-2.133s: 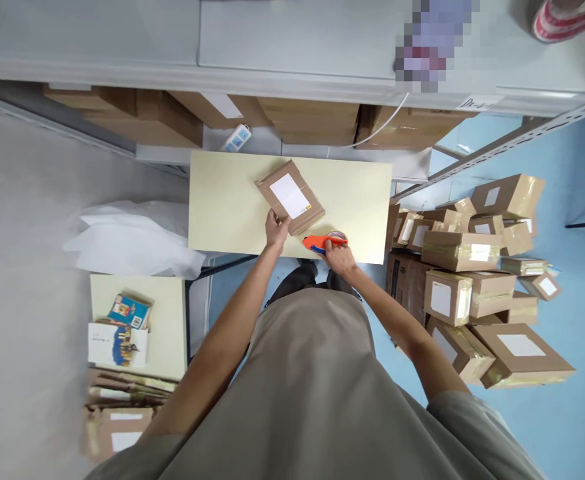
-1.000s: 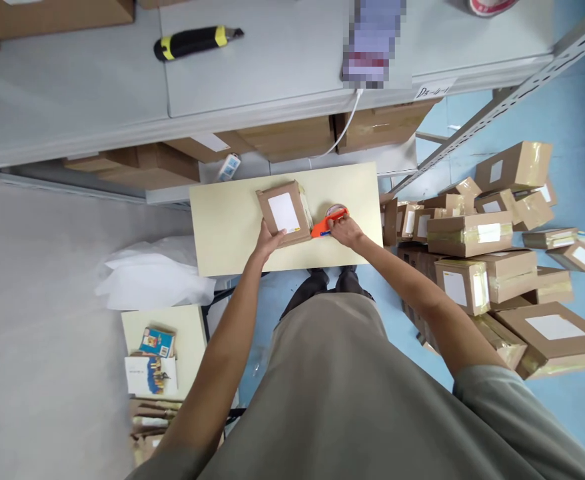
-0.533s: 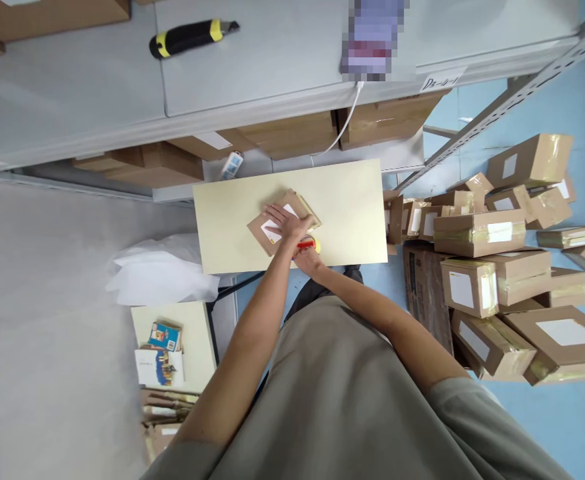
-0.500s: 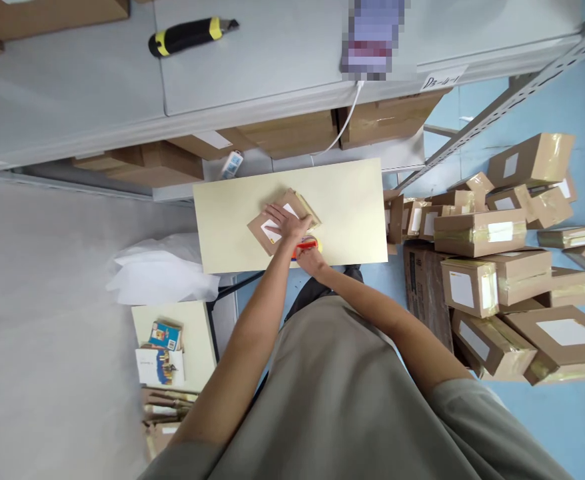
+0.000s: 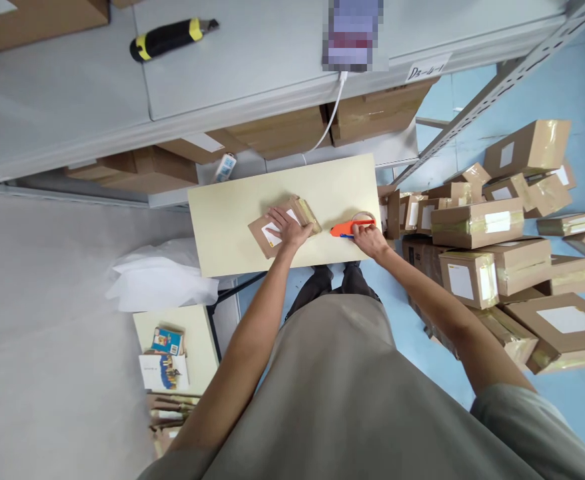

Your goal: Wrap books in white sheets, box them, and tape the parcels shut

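Observation:
A flat brown cardboard parcel (image 5: 265, 235) with a white label lies on a pale yellow table (image 5: 232, 220). My left hand (image 5: 289, 228) rests flat on top of the parcel, fingers spread over the label. To the right, near the table's right end, my right hand (image 5: 367, 237) is closed round an orange tape dispenser (image 5: 350, 228) with a clear tape roll. The dispenser sits apart from the parcel, a short gap between them.
A heap of taped, labelled cardboard boxes (image 5: 477, 223) fills the floor on the right. A grey shelf (image 5: 252, 73) behind the table carries a black-and-yellow utility knife (image 5: 170, 39). White plastic sheeting (image 5: 157, 280) and a small table with books (image 5: 165, 343) lie at the left.
My right hand has carried the tape dispenser from the parcel's near edge out to the right end of the table. My left hand stays pressed on the parcel.

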`<state>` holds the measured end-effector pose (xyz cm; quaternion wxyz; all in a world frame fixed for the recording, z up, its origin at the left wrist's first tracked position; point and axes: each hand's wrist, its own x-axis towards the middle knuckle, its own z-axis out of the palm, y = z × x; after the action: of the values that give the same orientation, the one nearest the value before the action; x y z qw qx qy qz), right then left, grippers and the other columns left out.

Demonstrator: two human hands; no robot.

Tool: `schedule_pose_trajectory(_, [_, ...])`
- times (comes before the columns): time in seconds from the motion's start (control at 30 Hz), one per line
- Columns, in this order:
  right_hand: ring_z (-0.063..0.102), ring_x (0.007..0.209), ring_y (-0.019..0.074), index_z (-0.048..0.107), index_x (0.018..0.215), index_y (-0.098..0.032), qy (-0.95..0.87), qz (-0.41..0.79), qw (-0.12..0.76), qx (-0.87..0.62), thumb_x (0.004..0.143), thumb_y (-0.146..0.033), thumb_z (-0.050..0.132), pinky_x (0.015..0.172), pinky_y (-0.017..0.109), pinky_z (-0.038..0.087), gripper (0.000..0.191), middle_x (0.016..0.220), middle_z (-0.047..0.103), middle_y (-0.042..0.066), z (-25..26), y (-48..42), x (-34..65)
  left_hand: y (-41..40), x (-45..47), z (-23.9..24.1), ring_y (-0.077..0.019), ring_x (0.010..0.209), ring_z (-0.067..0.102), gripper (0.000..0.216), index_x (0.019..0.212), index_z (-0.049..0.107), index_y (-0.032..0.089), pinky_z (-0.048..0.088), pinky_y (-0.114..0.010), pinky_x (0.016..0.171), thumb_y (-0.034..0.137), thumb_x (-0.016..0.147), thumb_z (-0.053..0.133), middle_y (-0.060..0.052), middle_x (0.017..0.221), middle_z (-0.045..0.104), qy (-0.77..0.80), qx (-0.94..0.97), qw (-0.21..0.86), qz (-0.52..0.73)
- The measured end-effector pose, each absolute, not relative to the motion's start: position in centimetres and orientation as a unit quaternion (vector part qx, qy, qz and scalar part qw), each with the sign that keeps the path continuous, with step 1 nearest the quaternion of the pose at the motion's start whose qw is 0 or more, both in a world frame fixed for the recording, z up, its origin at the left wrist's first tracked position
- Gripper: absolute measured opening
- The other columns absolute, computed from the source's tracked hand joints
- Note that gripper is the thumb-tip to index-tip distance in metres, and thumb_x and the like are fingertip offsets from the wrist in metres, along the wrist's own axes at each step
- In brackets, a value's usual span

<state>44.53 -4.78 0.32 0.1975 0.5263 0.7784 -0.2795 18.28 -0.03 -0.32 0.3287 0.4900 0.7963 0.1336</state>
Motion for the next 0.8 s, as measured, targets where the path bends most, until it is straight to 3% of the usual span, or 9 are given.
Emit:
schedule_pose_trajectory(0.17, [0.072, 0.126, 0.0399, 0.043, 0.155, 0.009, 0.809, -0.258, 0.186, 0.494, 0.109, -0.008, 0.03, 0.108, 0.053, 0.049, 0.051, 0.134, 0.071, 0.039, 0.3, -3.4, 40.2, -1.6, 17.4, 0.7, -0.0471, 0.173, -0.016, 0.129, 0.177, 0.02, 0.008, -0.006, -0.068, 0.137, 0.022, 0.072, 0.094, -0.031, 0.186, -0.002, 0.755, 0.578, 0.305, 0.052])
schedule_pose_trajectory(0.3, [0.074, 0.122, 0.0395, 0.047, 0.152, 0.012, 0.846, -0.247, 0.185, 0.434, 0.106, -0.002, 0.03, 0.104, 0.052, 0.051, 0.051, 0.13, 0.073, 0.038, 0.1, -4.0, 37.6, -2.6, 16.4, 1.2, -0.0447, 0.174, -0.014, 0.13, 0.18, 0.017, 0.02, -0.004, -0.069, 0.139, 0.026, 0.075, 0.093, -0.02, 0.189, -0.003, 0.714, 0.639, 0.285, -0.014])
schedule_pose_trajectory(0.43, [0.076, 0.12, 0.0374, 0.055, 0.148, 0.009, 0.866, -0.267, 0.182, 0.381, 0.105, 0.002, 0.029, 0.101, 0.048, 0.054, 0.051, 0.127, 0.076, 0.034, -0.1, -5.2, 34.5, -4.0, 15.9, 1.4, -0.0416, 0.175, -0.008, 0.11, 0.175, 0.033, 0.027, 0.002, -0.07, 0.139, 0.022, 0.079, 0.087, -0.014, 0.19, 0.001, 0.679, 0.681, 0.275, -0.011])
schedule_pose_trajectory(0.6, [0.076, 0.122, 0.036, 0.053, 0.149, 0.006, 0.869, -0.282, 0.179, 0.364, 0.108, -0.006, 0.036, 0.102, 0.046, 0.055, 0.046, 0.13, 0.076, 0.034, -0.1, -7.1, 32.2, -6.1, 15.7, 1.5, -0.0346, 0.177, -0.001, 0.072, 0.151, 0.059, 0.026, 0.003, -0.065, 0.141, 0.009, 0.084, 0.076, -0.009, 0.191, 0.006, 0.667, 0.698, 0.26, 0.007])
schedule_pose_trajectory(0.8, [0.073, 0.125, 0.0422, 0.045, 0.153, 0.007, 0.834, -0.279, 0.216, 0.425, 0.115, -0.023, 0.04, 0.102, 0.051, 0.053, 0.048, 0.135, 0.069, 0.041, -0.2, -6.8, 41.0, -7.0, 15.6, 1.3, -0.0317, 0.177, -0.001, 0.064, 0.142, 0.063, 0.025, 0.003, -0.065, 0.143, 0.003, 0.083, 0.072, -0.006, 0.191, 0.008, 0.662, 0.706, 0.252, 0.023])
